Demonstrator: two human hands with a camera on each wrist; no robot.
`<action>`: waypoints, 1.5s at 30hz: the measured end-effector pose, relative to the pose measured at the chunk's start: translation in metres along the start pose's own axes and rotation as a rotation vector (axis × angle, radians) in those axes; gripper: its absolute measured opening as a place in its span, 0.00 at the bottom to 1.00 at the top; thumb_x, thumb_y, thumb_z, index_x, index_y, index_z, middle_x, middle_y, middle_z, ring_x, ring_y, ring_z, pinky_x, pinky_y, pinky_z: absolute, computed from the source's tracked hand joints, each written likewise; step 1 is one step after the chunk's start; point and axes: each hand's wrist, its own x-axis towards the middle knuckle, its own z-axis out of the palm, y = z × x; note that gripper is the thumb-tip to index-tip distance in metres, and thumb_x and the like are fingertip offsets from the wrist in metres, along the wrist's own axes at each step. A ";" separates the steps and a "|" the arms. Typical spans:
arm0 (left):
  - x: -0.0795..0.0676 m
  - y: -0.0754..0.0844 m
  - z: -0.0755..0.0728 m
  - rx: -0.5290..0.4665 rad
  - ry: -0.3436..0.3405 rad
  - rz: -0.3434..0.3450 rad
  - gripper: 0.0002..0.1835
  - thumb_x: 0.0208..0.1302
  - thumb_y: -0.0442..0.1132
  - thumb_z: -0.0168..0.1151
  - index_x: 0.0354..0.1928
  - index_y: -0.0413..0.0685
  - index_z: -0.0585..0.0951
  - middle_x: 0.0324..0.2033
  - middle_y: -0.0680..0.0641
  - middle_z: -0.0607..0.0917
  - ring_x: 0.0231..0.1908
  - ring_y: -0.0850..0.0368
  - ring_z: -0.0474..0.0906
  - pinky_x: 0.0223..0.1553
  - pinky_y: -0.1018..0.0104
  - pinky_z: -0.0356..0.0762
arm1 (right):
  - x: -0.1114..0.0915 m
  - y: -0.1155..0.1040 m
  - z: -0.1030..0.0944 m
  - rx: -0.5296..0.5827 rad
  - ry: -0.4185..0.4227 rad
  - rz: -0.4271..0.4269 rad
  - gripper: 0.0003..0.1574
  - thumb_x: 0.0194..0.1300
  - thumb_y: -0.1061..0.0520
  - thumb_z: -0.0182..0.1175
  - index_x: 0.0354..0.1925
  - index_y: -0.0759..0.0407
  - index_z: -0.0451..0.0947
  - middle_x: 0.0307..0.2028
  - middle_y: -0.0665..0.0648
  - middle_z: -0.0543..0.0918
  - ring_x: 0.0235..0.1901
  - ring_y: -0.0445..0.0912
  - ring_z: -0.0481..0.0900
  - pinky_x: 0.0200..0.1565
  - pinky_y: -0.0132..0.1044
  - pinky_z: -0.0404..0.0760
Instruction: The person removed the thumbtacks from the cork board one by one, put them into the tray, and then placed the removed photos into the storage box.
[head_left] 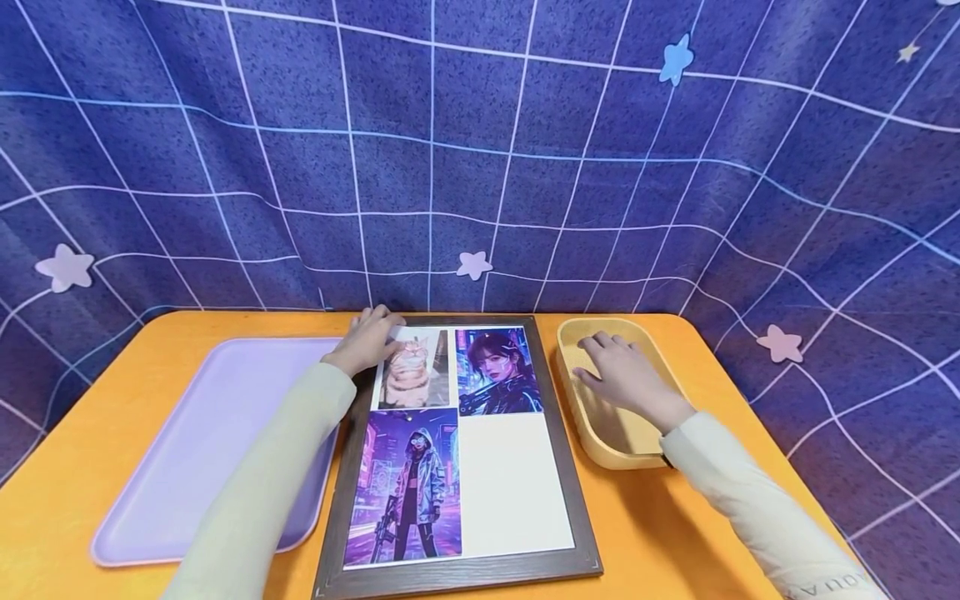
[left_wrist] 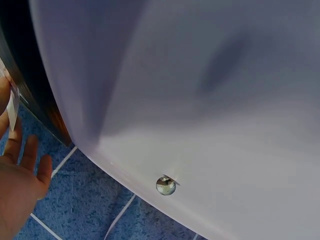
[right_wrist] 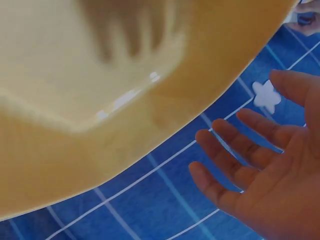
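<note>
My left hand is at the upper left corner of a dark picture frame, pinching the edge of a cat picture card between thumb and fingers. The card lies over the upper left part of the white backing, slightly askew. Beside it is a picture of a dark-haired figure; below it is one of a hooded figure. Over the yellow basket, my right hand hovers with spread, relaxed fingers and nothing in them.
A purple tray lies left of the frame, partly behind my left sleeve. In the left wrist view, a small round shiny thing sits inside the tray near its rim. A blue grid-patterned curtain stands behind the orange table.
</note>
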 end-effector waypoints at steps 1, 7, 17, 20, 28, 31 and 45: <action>0.000 0.000 0.000 -0.001 0.001 0.000 0.21 0.57 0.41 0.61 0.53 0.42 0.75 0.47 0.40 0.72 0.47 0.43 0.63 0.44 0.50 0.61 | -0.003 0.005 0.000 0.002 0.015 -0.001 0.27 0.61 0.47 0.57 0.52 0.63 0.71 0.47 0.63 0.77 0.46 0.60 0.74 0.45 0.57 0.70; 0.000 0.000 -0.001 -0.012 0.004 0.001 0.21 0.57 0.40 0.61 0.53 0.42 0.75 0.47 0.40 0.72 0.47 0.43 0.64 0.45 0.50 0.61 | -0.017 0.029 0.002 0.037 0.077 0.021 0.25 0.60 0.49 0.57 0.49 0.64 0.72 0.47 0.64 0.77 0.47 0.61 0.74 0.41 0.58 0.70; -0.001 0.000 -0.003 -0.024 -0.006 -0.012 0.22 0.58 0.39 0.60 0.54 0.41 0.74 0.48 0.39 0.71 0.48 0.42 0.63 0.46 0.50 0.61 | -0.040 0.063 0.007 0.057 0.177 0.056 0.20 0.59 0.54 0.58 0.46 0.66 0.74 0.43 0.67 0.78 0.42 0.64 0.75 0.36 0.57 0.71; -0.001 0.000 -0.003 -0.015 0.001 -0.005 0.22 0.58 0.40 0.60 0.54 0.40 0.74 0.47 0.39 0.72 0.48 0.42 0.63 0.45 0.49 0.61 | -0.047 0.074 0.013 0.064 0.219 0.057 0.18 0.58 0.56 0.59 0.45 0.66 0.74 0.41 0.66 0.78 0.42 0.64 0.75 0.35 0.56 0.71; -0.001 0.001 -0.005 -0.023 0.012 -0.003 0.21 0.57 0.40 0.62 0.53 0.42 0.75 0.46 0.40 0.73 0.48 0.42 0.64 0.46 0.50 0.61 | -0.060 0.096 0.030 0.072 0.352 0.023 0.16 0.53 0.62 0.60 0.41 0.68 0.75 0.37 0.67 0.79 0.37 0.62 0.77 0.36 0.55 0.72; -0.002 0.001 -0.004 -0.027 0.012 0.006 0.21 0.57 0.40 0.62 0.52 0.42 0.76 0.46 0.40 0.73 0.47 0.42 0.64 0.46 0.50 0.61 | -0.065 0.099 0.034 0.083 0.367 0.036 0.15 0.53 0.63 0.60 0.41 0.68 0.75 0.37 0.67 0.79 0.38 0.62 0.77 0.34 0.55 0.71; -0.002 0.000 -0.004 -0.031 -0.002 -0.006 0.20 0.60 0.39 0.58 0.55 0.45 0.73 0.50 0.40 0.76 0.49 0.42 0.66 0.50 0.46 0.60 | -0.073 0.103 0.046 0.113 0.377 0.063 0.17 0.55 0.68 0.56 0.45 0.67 0.73 0.41 0.67 0.78 0.40 0.62 0.75 0.32 0.54 0.68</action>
